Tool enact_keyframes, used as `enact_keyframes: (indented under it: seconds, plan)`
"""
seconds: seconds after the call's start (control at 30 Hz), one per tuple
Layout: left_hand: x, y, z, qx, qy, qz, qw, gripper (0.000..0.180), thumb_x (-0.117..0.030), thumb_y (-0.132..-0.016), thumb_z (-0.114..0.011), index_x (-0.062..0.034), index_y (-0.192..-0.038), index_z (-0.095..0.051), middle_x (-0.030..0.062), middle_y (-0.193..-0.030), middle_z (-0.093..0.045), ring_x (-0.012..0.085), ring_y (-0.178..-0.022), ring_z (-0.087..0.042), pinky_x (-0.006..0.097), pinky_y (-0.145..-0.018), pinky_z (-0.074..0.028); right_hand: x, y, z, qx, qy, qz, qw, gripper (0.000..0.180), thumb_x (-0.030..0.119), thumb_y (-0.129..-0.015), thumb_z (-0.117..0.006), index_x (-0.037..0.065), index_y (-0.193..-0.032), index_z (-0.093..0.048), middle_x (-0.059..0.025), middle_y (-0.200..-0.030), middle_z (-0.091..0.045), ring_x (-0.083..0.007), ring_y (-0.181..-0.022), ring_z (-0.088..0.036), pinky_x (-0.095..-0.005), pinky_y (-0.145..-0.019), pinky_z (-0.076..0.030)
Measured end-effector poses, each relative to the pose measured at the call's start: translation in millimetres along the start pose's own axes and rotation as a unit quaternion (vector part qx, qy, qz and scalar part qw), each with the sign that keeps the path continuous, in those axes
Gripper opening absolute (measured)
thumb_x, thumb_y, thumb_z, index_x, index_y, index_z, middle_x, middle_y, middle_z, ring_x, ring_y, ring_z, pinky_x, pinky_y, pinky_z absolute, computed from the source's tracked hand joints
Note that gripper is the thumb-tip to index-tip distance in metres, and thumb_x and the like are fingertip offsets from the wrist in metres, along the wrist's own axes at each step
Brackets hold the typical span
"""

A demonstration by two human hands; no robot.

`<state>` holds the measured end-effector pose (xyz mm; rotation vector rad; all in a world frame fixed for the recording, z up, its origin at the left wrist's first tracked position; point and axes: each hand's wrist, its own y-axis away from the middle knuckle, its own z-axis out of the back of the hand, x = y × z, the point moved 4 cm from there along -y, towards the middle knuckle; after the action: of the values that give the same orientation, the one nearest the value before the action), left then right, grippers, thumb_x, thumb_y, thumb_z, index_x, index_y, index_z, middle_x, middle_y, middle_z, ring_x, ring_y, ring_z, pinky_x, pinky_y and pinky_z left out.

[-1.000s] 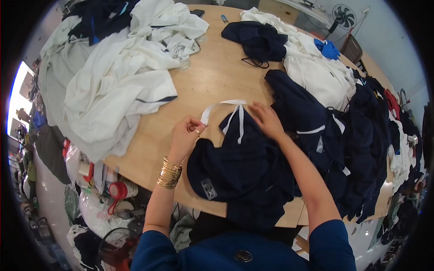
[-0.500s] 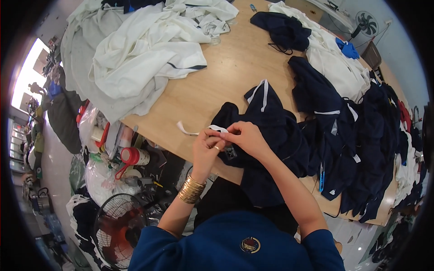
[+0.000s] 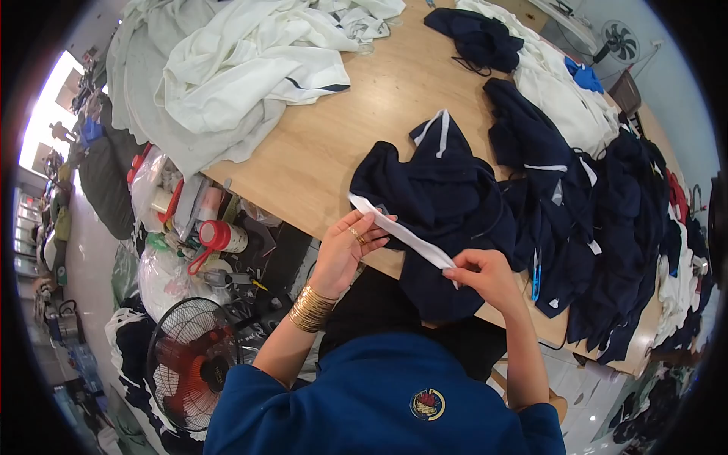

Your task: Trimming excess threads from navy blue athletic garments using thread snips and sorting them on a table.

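Observation:
A white fabric strip point(image 3: 408, 237) is stretched slantwise between my hands. My left hand point(image 3: 350, 241), with gold bracelets at the wrist, pinches it near its upper left end between thumb and fingers. Lower and to the right, my right hand point(image 3: 483, 274) grips the other end between thumb and forefinger. Under and behind the strip lies a crumpled navy garment point(image 3: 447, 199) with white trim at its top; part of it hangs over the near table edge. A small clear piece of plastic beside my left fingers is mostly hidden.
White and grey cloth point(image 3: 227, 76) is heaped on the wooden table point(image 3: 394, 91) at far left. More navy garments point(image 3: 622, 227) cover its right side, with blue-handled scissors point(image 3: 536, 280) beside them. A floor fan point(image 3: 195, 364) and a red-lidded jug point(image 3: 222, 236) are at lower left.
My hands, earlier close together on the strip, have come apart. The right hand has moved down and right, drawing the strip out straight, while the left has shifted slightly.

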<state>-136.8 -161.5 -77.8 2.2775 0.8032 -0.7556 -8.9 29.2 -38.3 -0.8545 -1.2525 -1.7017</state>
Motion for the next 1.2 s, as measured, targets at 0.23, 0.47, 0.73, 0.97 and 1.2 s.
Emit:
enact_keyframes:
  seconds: [0.23, 0.47, 0.73, 0.97, 1.2]
  plan:
    - [10.1, 5.1, -37.0, 0.033, -0.164, -0.014, 0.986, 0.033, -0.024, -0.096, -0.043, 0.0016, -0.116, -0.051, 0.0158, -0.11, -0.061, 0.0216, -0.099, -0.06, 0.033, -0.087, -0.048, -30.7, 54.0, 20.4, -0.011, -0.006, -0.044, 0.999, 0.015, 0.014, -0.076, -0.07, 0.0, -0.075, -0.065, -0.0008, -0.06, -0.059, -0.0051, -0.056, -0.052, -0.0192, -0.053, -0.037]
    - [41.3, 12.3, -83.8, 0.152, -0.258, 0.026, 0.954, 0.039, -0.024, -0.097, -0.041, 0.0073, -0.118, -0.049, 0.0185, -0.11, -0.06, 0.0211, -0.1, -0.061, 0.029, -0.086, -0.048, -19.5, 80.0, 26.5, -0.189, 0.186, 0.032, 0.964, 0.022, 0.013, -0.072, -0.071, 0.002, -0.09, -0.065, -0.008, -0.084, -0.058, -0.0192, -0.076, -0.057, -0.0274, -0.064, -0.044]
    - [67.0, 25.5, -117.7, 0.214, -0.551, -0.066, 0.804, 0.022, -0.009, -0.087, -0.053, 0.0011, -0.105, -0.06, 0.0148, -0.087, -0.066, 0.0232, -0.079, -0.065, 0.031, -0.069, -0.048, 26.4, 65.5, 12.9, -0.327, 0.172, 0.318, 0.873, 0.014, 0.008, -0.069, -0.069, 0.007, -0.082, -0.063, -0.0038, -0.079, -0.056, -0.022, -0.074, -0.052, -0.0329, -0.064, -0.042]
    - [76.7, 20.6, -125.5, 0.228, -0.39, 0.005, 0.892, 0.038, -0.01, -0.086, -0.06, -0.0004, -0.121, -0.05, 0.0084, -0.108, -0.06, 0.012, -0.096, -0.057, 0.026, -0.085, -0.045, -11.0, 81.3, 30.6, -0.362, 0.123, 0.283, 0.879, 0.007, 0.01, -0.072, -0.065, 0.004, -0.073, -0.061, -0.0087, -0.074, -0.057, -0.0264, -0.074, -0.054, -0.0361, -0.066, -0.044]
    - [73.3, 20.7, -126.6, 0.139, -0.518, -0.182, 0.824, 0.01, -0.005, -0.082, -0.063, 0.0041, -0.084, -0.062, 0.0061, -0.076, -0.064, 0.0088, -0.068, -0.056, 0.022, -0.065, -0.045, -26.8, 81.8, 17.3, -0.378, 0.16, 0.277, 0.869, 0.011, 0.014, -0.073, -0.065, 0.004, -0.072, -0.059, -0.0065, -0.075, -0.055, -0.0235, -0.075, -0.053, -0.0331, -0.065, -0.044]
